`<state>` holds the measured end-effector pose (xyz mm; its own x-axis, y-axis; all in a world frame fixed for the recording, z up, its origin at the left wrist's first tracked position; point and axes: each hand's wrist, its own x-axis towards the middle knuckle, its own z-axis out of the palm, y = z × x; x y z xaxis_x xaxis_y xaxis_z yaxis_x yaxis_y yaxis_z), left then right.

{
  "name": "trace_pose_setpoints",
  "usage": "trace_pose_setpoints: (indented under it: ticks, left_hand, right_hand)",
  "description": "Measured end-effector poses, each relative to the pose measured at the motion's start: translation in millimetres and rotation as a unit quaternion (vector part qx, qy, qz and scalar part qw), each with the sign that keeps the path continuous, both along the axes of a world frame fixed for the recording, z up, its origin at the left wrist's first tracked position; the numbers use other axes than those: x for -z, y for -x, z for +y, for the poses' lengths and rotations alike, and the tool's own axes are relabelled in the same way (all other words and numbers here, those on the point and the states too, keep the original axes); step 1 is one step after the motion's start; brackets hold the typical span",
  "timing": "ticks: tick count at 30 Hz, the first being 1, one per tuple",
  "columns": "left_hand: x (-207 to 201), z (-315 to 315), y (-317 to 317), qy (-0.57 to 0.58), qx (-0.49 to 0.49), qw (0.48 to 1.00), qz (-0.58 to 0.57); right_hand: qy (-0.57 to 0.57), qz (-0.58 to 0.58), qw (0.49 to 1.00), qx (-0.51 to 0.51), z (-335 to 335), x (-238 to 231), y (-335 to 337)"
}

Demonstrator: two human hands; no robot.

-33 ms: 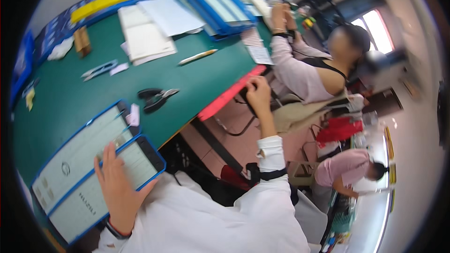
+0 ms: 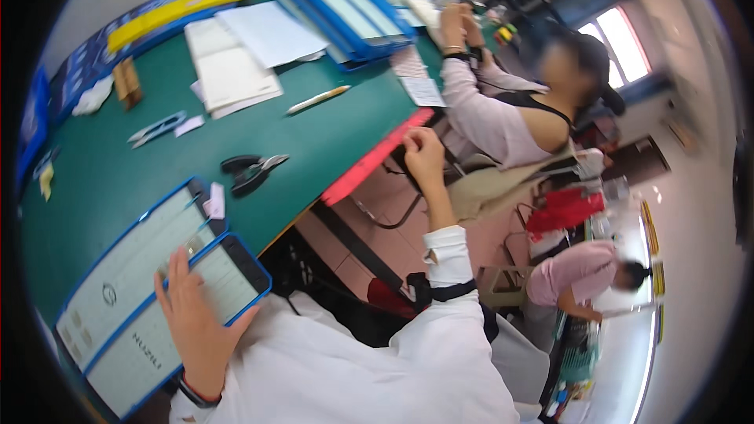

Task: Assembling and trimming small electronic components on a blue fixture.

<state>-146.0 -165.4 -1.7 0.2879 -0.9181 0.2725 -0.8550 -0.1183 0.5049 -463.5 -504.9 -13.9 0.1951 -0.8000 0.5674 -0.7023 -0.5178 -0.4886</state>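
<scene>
My left hand [image 2: 195,326] lies with stretched fingers over a pair of long white trays with blue rims at the table's near left. Its fingertips reach across the seam between the nearer tray [image 2: 118,377] and the farther tray [image 2: 145,255]. Small light pieces rest on the farther tray near the fingertips, too blurred to name. My right hand [image 2: 425,160] is raised by the table's right edge, thumb and fingers drawn together. Whether anything is pinched in it is hidden. Black-handled pliers [image 2: 250,173] lie just beyond the trays.
Blue-handled thread snips [image 2: 157,129], a pen [image 2: 318,100], white papers [image 2: 228,71] and stacked blue trays [image 2: 345,0] lie farther back on the green table [image 2: 259,129]. Red tape [image 2: 377,155] lines its right edge. A seated co-worker [image 2: 510,126] is close on the right.
The whole view has shifted a little, so the table things appear slightly farther left and lower. Both hands keep about the same pose and place.
</scene>
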Motion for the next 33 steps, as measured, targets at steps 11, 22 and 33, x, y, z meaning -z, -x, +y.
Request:
trace_pose_setpoints:
  ticks: [11, 22, 33]
  left_hand:
    - [-43.5, 24.0, -11.1, 0.074, 0.294, 0.940, 0.157]
    - [-45.6, 107.2, -68.3, 0.210, 0.139, 0.714, 0.653]
    - [-24.4, 150.3, -111.7, 0.232, -0.289, 0.821, 0.434]
  right_hand:
    - [-0.083, -0.023, 0.731, -0.677, 245.4, -109.0, -196.4]
    - [-0.297, -0.322, 0.707, -0.555, 167.6, -146.5, -270.0]
    - [-0.164, 0.108, 0.872, -0.449, 81.9, -69.0, -359.1]
